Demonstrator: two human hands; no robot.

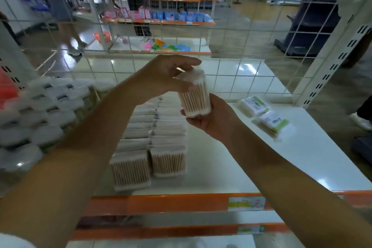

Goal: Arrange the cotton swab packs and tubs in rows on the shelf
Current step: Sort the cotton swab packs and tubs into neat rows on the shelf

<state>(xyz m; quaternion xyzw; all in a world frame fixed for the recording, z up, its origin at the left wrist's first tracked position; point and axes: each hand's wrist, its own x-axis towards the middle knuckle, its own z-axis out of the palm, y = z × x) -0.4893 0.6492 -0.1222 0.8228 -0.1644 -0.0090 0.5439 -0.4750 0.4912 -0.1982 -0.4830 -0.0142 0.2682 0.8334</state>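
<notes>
Above the white shelf (298, 147), you hold a clear tub (194, 94) of wooden swabs upright between both hands, well off the surface. Your right hand (209, 119) cups its base from below, fingers curled round the bottom. Your left hand (161, 76) reaches over from the left, thumb and fingers closed on the upper part near the lid; blur hides exactly where the fingertips sit, so that grip looks like a light pinch.

Below the tub, two rows of swab packs (149, 147) run from the shelf's orange front edge (181, 203) back toward the wire grid (231, 78), the packs touching one another. To the left stands a stacked mass of white-lidded tubs (40, 110), blurred. To the right, two green-labelled packs (263, 115) lie flat, one just in front of the other, well apart from the rows.
</notes>
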